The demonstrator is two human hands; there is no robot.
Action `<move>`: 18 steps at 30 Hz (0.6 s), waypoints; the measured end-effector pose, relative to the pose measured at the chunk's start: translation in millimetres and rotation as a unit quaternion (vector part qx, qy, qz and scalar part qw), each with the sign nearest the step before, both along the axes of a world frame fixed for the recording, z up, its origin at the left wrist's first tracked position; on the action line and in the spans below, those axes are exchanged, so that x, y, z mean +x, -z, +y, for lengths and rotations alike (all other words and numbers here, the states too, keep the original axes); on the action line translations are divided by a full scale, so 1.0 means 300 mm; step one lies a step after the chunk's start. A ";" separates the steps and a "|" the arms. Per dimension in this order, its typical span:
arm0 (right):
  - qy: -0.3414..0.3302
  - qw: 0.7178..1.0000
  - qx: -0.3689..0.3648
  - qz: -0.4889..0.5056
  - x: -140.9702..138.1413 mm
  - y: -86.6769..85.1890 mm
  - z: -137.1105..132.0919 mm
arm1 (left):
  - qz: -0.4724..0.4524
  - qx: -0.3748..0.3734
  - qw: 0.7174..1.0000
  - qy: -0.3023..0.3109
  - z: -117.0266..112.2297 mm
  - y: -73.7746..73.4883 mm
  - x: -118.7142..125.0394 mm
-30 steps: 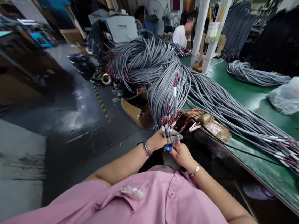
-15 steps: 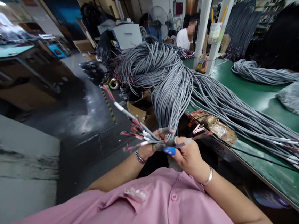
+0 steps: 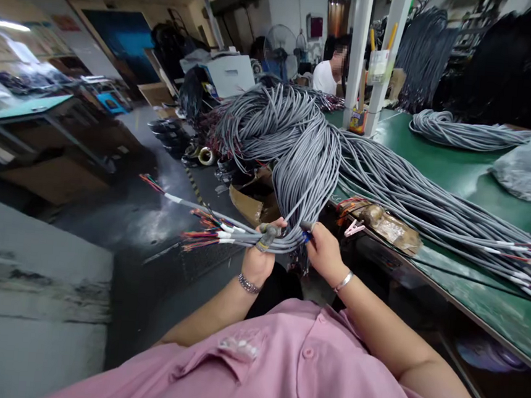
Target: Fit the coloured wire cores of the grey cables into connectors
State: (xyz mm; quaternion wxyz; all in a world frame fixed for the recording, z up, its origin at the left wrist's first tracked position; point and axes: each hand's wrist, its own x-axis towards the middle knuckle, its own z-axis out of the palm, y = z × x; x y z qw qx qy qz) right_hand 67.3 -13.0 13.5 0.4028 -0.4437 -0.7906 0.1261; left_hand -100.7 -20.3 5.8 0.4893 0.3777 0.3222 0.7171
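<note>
My left hand (image 3: 260, 254) is closed round a bunch of grey cables (image 3: 243, 237) whose stripped coloured wire ends (image 3: 200, 230) fan out to the left. One longer cable end (image 3: 155, 186) sticks out farther left. My right hand (image 3: 323, 250) grips the same bunch just to the right, fingers closed, with taped fingertips and a blue tip showing. The cables run up from my hands into a big grey cable heap (image 3: 306, 153) draped over the edge of the green table (image 3: 472, 174).
A taped brown lump (image 3: 386, 225) with a pink clip sits at the table edge. More grey cables (image 3: 457, 132) and a clear plastic bag (image 3: 529, 163) lie farther back. A cardboard box (image 3: 251, 201) stands on the floor. A person in white (image 3: 330, 71) sits beyond white posts.
The cable ends swung from upright down to the left and now lie level. My hands rose and moved apart along the bunch; the view tilted up slightly.
</note>
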 end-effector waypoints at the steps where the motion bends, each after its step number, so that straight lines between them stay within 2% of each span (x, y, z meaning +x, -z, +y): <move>1: 0.012 0.999 0.008 -0.039 0.014 0.027 0.024 | -0.002 0.005 1.000 0.000 0.001 -0.004 0.006; 4: -0.028 0.987 0.043 -0.154 0.026 0.066 0.078 | 0.026 0.015 1.000 0.006 -0.006 -0.016 0.020; 8: -0.037 0.966 0.046 -0.252 0.016 0.044 0.100 | 0.139 0.042 0.989 0.019 -0.010 -0.025 -0.009; 12: 0.005 0.963 0.058 -0.265 0.032 -0.007 0.067 | 0.298 0.111 0.947 0.037 0.019 -0.034 -0.098; 15: 0.035 0.966 0.073 -0.246 0.036 -0.049 0.010 | 0.355 0.135 0.919 0.104 0.047 -0.047 -0.161; 18: -0.012 0.967 0.102 -0.235 0.011 -0.087 -0.044 | 0.372 0.119 0.907 0.156 0.076 -0.060 -0.198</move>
